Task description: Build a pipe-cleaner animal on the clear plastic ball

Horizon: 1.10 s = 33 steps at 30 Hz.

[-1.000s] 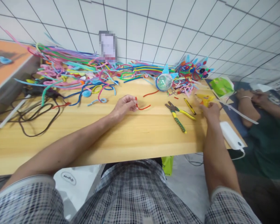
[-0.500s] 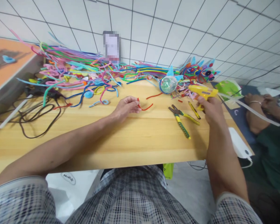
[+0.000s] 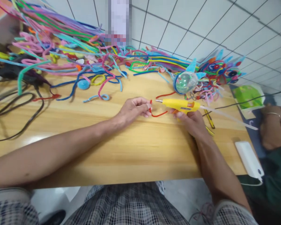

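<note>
My left hand [image 3: 137, 109] pinches a short bent red pipe cleaner [image 3: 159, 115], whose free end curves off to the right. In my right hand [image 3: 189, 120] is a yellow hot glue gun [image 3: 181, 105], its metal nozzle pointing left, just short of the pinched pipe cleaner. A clear glue stick [image 3: 229, 117] juts from the back of the gun. Behind the nozzle another red pipe cleaner [image 3: 165, 94] lies on the table. The pliers are mostly hidden under my right hand and forearm.
Piled pipe cleaners [image 3: 67, 56] line the wall. A clear ball with blue felt spikes [image 3: 186, 82] stands behind the glue gun. A yellow cutter [image 3: 209, 118] lies right of my right hand, near a white power bank [image 3: 249, 159]. Another person's arm [image 3: 273, 128] rests at far right.
My right hand has brought the glue gun leftward from the table's right side, up close to the red pipe cleaner in my left hand. The camera view has shifted nearer.
</note>
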Tool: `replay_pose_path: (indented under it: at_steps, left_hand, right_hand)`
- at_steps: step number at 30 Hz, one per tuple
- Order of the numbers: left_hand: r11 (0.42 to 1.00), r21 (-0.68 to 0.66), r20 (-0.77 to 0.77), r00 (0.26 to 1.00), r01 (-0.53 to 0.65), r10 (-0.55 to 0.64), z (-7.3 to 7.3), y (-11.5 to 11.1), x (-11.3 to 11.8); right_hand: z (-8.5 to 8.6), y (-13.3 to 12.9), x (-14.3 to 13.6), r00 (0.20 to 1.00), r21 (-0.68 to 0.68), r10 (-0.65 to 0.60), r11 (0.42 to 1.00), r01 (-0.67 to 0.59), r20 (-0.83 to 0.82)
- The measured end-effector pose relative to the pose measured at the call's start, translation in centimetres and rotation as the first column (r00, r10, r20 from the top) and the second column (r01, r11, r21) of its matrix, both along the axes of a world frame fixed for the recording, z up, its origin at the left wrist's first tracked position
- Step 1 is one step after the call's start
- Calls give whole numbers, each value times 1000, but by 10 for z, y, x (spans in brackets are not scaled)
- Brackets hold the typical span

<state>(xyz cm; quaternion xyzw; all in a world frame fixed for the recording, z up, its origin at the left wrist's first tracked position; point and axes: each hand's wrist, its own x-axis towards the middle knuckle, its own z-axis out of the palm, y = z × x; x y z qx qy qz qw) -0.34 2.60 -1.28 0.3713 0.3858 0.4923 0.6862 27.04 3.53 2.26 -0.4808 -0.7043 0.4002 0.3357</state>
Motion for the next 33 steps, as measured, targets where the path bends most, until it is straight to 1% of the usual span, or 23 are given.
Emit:
replay_pose_path:
  at_steps: [5, 8, 22, 33]
  left_hand:
    - [1000, -13, -41, 999, 26, -26, 2, 0, 0]
    - [999, -29, -78, 996, 37, -39, 2, 1, -1]
    - [998, -6, -99, 993, 68, -68, 2, 0, -1]
    - [999, 0, -115, 992, 50, -50, 5, -1, 0]
  right_hand:
    - [-12, -2, 6, 999, 4, -31, 1000, 31, 43]
    - [-16, -4, 6, 999, 16, -34, 999, 33, 36]
    - [-11, -8, 5, 996, 94, -28, 995, 21, 83]
    - [-10, -9, 6, 990, 121, -50, 992, 34, 132]
